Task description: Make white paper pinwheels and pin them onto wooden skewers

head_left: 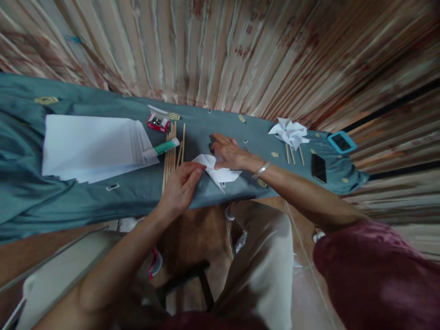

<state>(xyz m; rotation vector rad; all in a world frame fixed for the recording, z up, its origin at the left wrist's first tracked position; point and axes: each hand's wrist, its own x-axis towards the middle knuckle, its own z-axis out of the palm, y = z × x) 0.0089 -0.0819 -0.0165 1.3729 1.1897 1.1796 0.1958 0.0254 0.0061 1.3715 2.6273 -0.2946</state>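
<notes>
A folded white paper piece (220, 173) lies on the teal tablecloth (103, 192) near its front edge. My left hand (181, 185) rests on the paper's left part, fingers together and pressing it flat. My right hand (229, 153), with a silver bracelet at the wrist, presses down on the paper's upper right part, fingers curled over a fold. Several thin wooden sticks (173, 153) lie just left of the paper.
A stack of white sheets (89, 146) and a green glue stick (164, 147) lie to the left, a small red box (158, 123) behind them. Finished white paper pinwheels (290, 133) with sticks, a dark phone (318, 167) and a blue-cased device (341, 142) sit right. Curtain behind.
</notes>
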